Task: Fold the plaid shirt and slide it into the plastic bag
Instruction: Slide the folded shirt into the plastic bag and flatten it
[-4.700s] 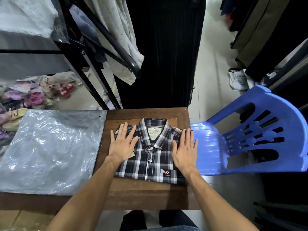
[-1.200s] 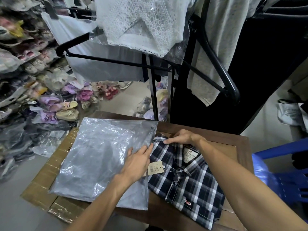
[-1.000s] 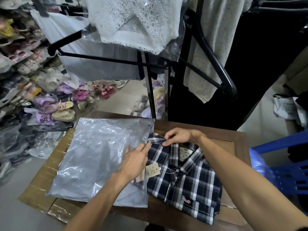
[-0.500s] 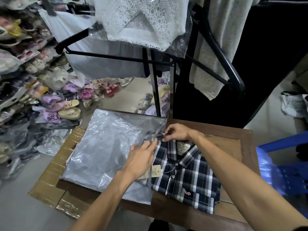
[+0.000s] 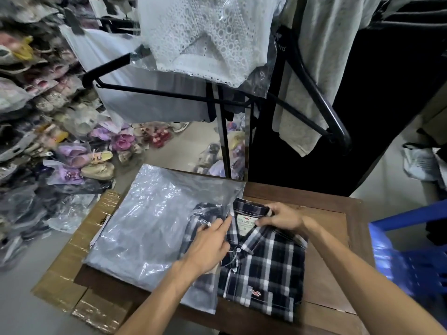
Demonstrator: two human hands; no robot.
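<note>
Here the left hand [image 5: 208,247] lies on the plastic bag [image 5: 154,228], maybe pinching its edge. The right hand [image 5: 281,217] grips the collar of the plaid shirt [image 5: 266,267], partly inside, mid-frame on the tabletop [image 5: 324,281].

A blue plastic chair [image 5: 408,257] stands beside the wooden table [image 5: 314,201].

A wooden bench [image 5: 314,201] stands under a black clothes rack [image 5: 222,146] hung with garments, bagged shoes [image 5: 72,160] piled on the pale floor [image 5: 176,151], a blue plastic chair [image 5: 411,257] beside it.
</note>
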